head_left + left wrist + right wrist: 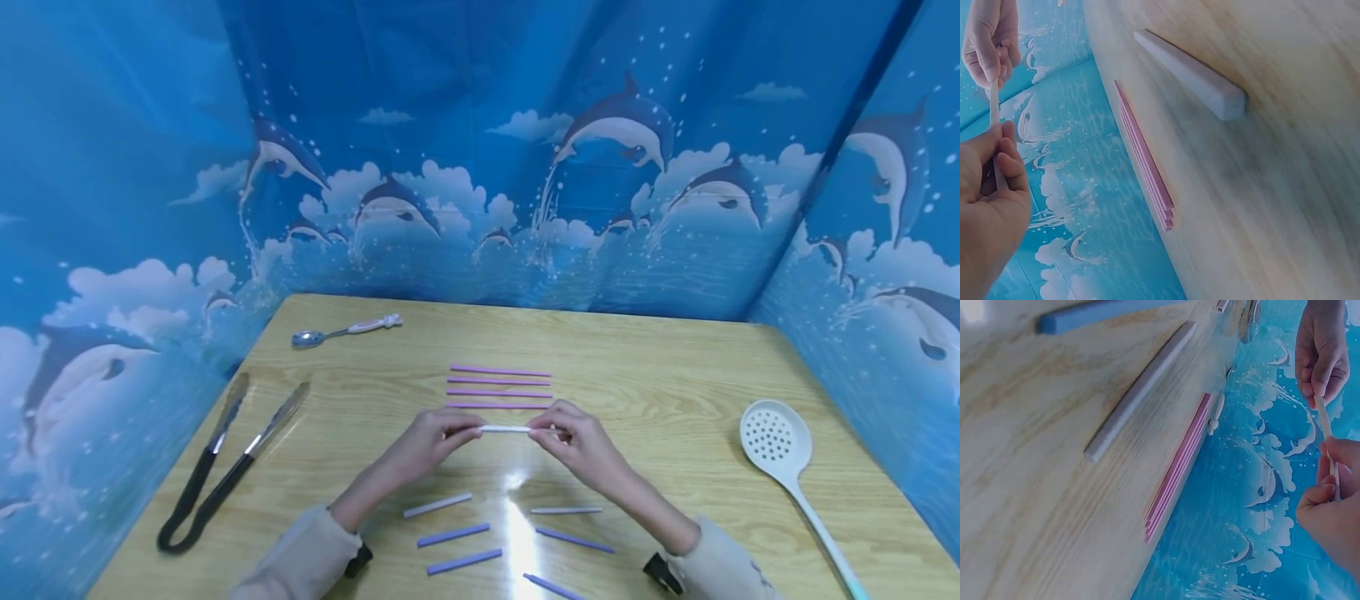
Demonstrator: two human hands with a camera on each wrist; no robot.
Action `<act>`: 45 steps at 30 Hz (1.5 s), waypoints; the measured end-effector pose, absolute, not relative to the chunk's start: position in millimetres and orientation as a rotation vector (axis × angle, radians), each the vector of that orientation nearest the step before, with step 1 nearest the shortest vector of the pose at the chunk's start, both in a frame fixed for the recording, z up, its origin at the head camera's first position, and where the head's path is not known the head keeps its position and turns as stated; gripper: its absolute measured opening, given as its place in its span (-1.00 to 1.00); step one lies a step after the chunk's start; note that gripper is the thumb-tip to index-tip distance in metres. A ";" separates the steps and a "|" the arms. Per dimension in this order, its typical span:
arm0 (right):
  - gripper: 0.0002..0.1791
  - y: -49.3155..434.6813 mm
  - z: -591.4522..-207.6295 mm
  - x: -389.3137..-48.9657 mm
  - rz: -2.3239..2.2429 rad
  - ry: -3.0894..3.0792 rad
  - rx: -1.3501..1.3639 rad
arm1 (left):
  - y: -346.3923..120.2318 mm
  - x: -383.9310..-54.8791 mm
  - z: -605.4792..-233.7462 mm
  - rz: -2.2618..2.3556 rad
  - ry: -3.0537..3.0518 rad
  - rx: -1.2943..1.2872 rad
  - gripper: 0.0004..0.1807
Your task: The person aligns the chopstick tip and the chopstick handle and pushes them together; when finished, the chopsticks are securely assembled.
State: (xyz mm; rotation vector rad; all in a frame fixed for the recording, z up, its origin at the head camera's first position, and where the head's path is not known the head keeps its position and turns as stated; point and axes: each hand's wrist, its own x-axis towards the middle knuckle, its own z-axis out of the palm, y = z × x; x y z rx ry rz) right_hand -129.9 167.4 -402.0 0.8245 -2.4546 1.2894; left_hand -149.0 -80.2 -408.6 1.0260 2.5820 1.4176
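Observation:
A slim white stick [504,429] is held level over the table between both hands. My left hand [435,440] pinches one end between thumb and fingers. At the other end my right hand [573,442] pinches the stick, and a thin piece pokes out past those fingers. In the left wrist view the white stick [994,103] spans the gap between the hands. The right wrist view shows the stick [1324,419] running into the curled fingers. Beyond the hands lie several parallel pink sticks [498,392].
Nearer me on the left lie a pale stick [438,505] and two purple sticks [453,535]. Another pale stick [566,510] and two bluish sticks [574,540] are on the right. Tongs [225,475], a spoon [345,331] and a white skimmer [780,442] lie farther out.

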 end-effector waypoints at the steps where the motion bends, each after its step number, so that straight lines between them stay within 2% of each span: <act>1: -0.93 167.0 -401.9 -129.7 1.288 -2.440 0.827 | -80.1 -148.7 -408.1 1.420 2.591 1.038 -0.76; 11: -0.91 165.1 -402.2 -126.7 1.256 -2.360 0.857 | -79.7 -146.8 -404.2 1.436 2.617 1.108 -0.78; 23: -0.91 167.0 -401.4 -134.1 1.173 -2.472 0.898 | -82.2 -150.6 -409.7 1.422 2.583 1.013 -0.77; 37: -0.88 175.5 -416.5 -141.0 1.157 -2.552 0.683 | -82.3 -163.3 -422.5 1.342 2.584 0.929 -0.75; 45: -0.91 180.0 -429.5 -150.7 1.127 -2.614 0.638 | -91.7 -174.4 -436.9 1.369 2.558 0.736 -0.74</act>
